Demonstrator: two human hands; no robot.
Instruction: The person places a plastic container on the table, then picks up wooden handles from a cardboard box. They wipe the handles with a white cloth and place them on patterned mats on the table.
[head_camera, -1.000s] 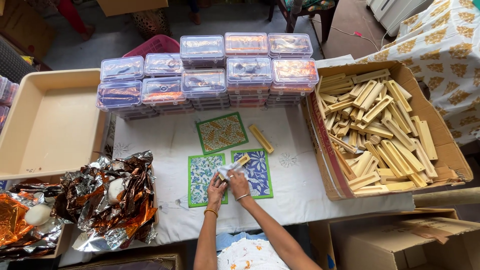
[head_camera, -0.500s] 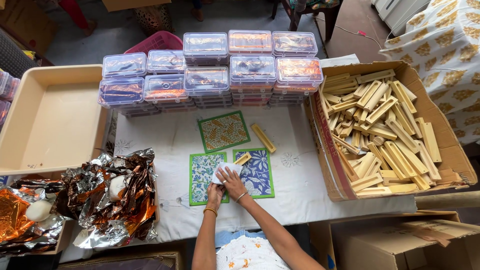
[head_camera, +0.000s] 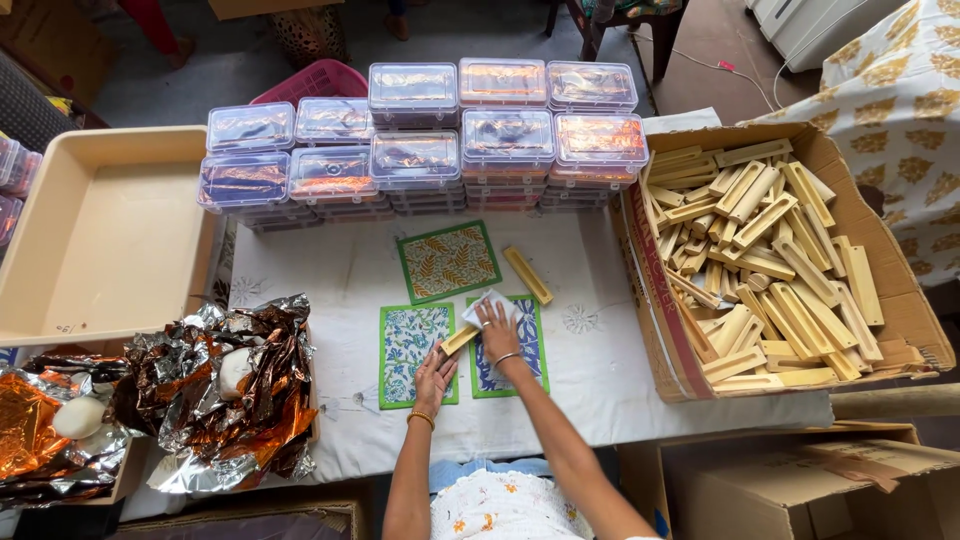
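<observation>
My left hand (head_camera: 433, 376) holds a short pale wooden stick (head_camera: 459, 340) by its near end, over the gap between two printed cloth squares. My right hand (head_camera: 497, 333) lies on the blue floral square (head_camera: 524, 352), its fingers on a small white cloth (head_camera: 481, 306) at that square's far edge. The green-bordered blue and white square (head_camera: 407, 345) lies to the left. An orange leaf-print square (head_camera: 447, 262) lies farther back, with another wooden stick (head_camera: 526, 275) beside it on the white table cover (head_camera: 330, 280).
Stacks of clear plastic lidded boxes (head_camera: 420, 150) line the table's far side. A cardboard box full of wooden sticks (head_camera: 760, 250) stands at the right. At the left are a beige tray (head_camera: 100, 240) and crumpled copper foil (head_camera: 230, 390) with white round pieces.
My right hand has moved away from me with the white cloth onto the blue square. The wooden stick has come out of the cloth and stays in my left hand.
</observation>
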